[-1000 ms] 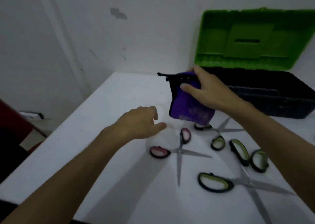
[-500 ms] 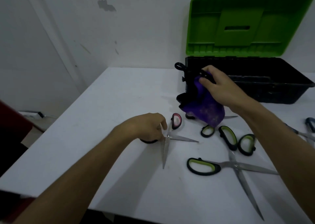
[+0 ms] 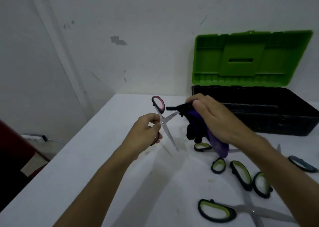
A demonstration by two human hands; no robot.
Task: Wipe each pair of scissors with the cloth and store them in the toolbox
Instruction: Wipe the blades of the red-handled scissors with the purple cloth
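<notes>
Left hand (image 3: pixel 146 130): gripping open pink-handled steel scissors (image 3: pixel 164 122), lifted above white table (image 3: pixel 86 166).
Right hand (image 3: pixel 215 119): clutching purple-black cloth (image 3: pixel 198 123) beside blade.
Far right: black toolbox with raised green lid (image 3: pixel 250 116) standing open.

Head view looks down, close over table (image 3: pixel 86 166).
</notes>
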